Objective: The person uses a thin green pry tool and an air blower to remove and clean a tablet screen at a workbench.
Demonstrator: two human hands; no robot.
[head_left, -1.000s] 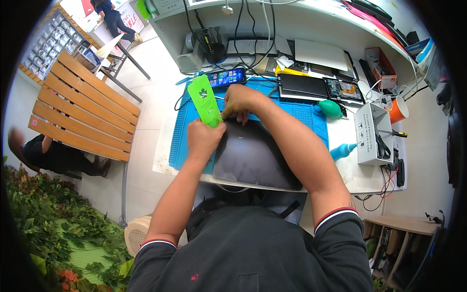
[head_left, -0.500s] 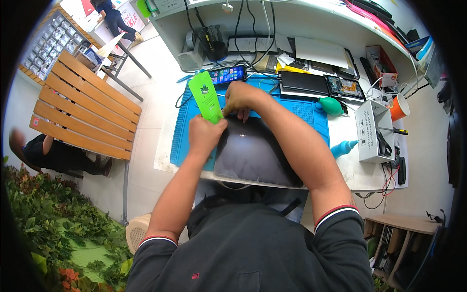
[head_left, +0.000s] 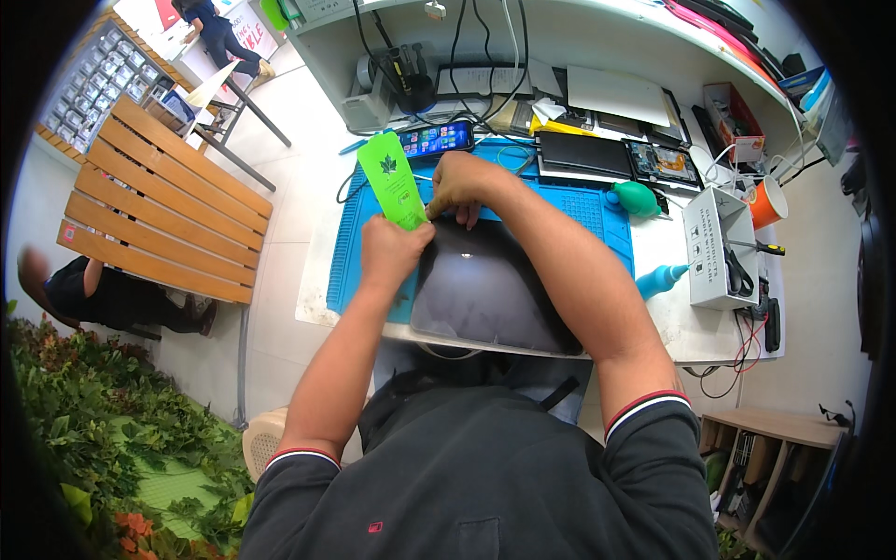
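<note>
A closed dark grey laptop (head_left: 495, 294) with a small shiny emblem lies at the front edge of the bench, partly over a blue work mat (head_left: 574, 210). My left hand (head_left: 396, 245) is closed at the laptop's far left corner. A bright green plastic card (head_left: 387, 173) with a dark leaf print rises from that fist, leaning left. My right hand (head_left: 459, 189) reaches across the laptop, its fingers curled down over the far edge and its thumb close to the left fist. The fingertips at the corner are partly hidden.
Beyond my hands lies a lit phone (head_left: 437, 139). A black flat panel (head_left: 585, 159) and an opened device (head_left: 661, 163) lie at the back. To the right are a green air blower (head_left: 637, 200), a blue squeeze bottle (head_left: 662, 281) and a white box (head_left: 719, 252) with tools.
The green card's top has tipped slightly left and lower. Both hands stay at the laptop's far left corner, with barely any shift.
</note>
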